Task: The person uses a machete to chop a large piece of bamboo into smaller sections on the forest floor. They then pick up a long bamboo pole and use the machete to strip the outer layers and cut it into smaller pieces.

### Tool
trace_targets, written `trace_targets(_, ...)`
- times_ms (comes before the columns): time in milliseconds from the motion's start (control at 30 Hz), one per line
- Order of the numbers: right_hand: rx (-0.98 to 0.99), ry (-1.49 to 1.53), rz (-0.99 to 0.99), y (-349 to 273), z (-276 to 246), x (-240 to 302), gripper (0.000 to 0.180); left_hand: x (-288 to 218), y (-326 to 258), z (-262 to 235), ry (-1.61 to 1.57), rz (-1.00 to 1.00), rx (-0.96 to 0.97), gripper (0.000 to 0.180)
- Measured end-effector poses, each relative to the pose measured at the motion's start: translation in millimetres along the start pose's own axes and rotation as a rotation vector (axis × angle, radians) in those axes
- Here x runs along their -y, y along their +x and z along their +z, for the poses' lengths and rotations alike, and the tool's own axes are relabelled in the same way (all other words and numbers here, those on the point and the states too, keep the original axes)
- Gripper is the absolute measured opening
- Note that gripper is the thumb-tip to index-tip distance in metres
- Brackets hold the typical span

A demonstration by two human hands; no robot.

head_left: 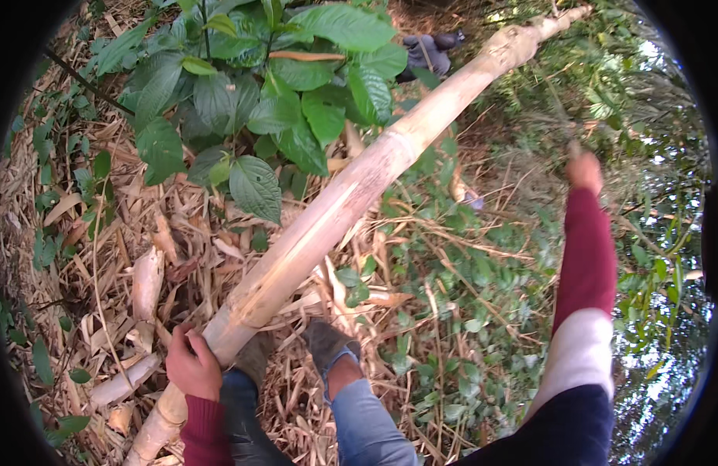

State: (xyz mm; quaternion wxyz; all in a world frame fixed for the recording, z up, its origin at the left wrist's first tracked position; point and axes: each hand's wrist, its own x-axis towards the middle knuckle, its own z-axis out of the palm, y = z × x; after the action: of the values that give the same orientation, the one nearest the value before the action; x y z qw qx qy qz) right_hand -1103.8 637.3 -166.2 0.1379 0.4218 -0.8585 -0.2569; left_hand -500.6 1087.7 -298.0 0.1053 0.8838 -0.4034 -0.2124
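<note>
A long, pale bamboo pole (320, 221) slants from the lower left to the upper right, with ringed joints and a strip of lighter, shaved surface along its middle. Near its lower end my left hand (194, 363) is closed around it. My right arm is stretched far out to the right, away from the pole. In that fist, my right hand (584, 172) grips what looks like a machete (575, 146); the handle end shows, while the blade is smeared and hard to make out.
Broad-leaved green plants (297, 101) crowd the pole's left side. Dry husks and cut bamboo pieces (148, 283) cover the ground. My shoes (328, 346) stand beside the pole. A grey-blue, cloth-like bundle (429, 54) lies beyond. Low vines and twigs (475, 264) spread to the right.
</note>
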Motion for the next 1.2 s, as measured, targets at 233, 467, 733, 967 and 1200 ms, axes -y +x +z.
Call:
trace_targets(233, 0.609, 0.208, -0.189, -257.2, 162.0, -97.4, 0.037, -4.7, 4.2, -6.1, -0.046, -0.051, -0.018, 0.022)
trace_targets(467, 1.123, -0.106, -0.211, -515.0, 190.3, -150.4, 0.048, 2.4, 1.5, -2.5, 0.034, -0.04, -0.031, 0.026)
trace_targets(733, 1.158, 0.003, -0.245, -566.1, 139.2, -190.7, 0.052, -4.6, -1.9, -12.4, 0.09, -0.03, -0.037, 0.032)
trace_targets(967, 0.968, 0.261, -0.011, -585.7, 69.2, -232.8, 0.064, -9.2, -10.1, -22.9, 0.029, -0.065, -0.094, 0.03)
trace_targets(1200, 1.07, 0.277, 0.051, -617.8, 7.8, -317.9, 0.067, 19.0, -14.4, -42.8, -0.034, -0.025, -0.02, 0.042)
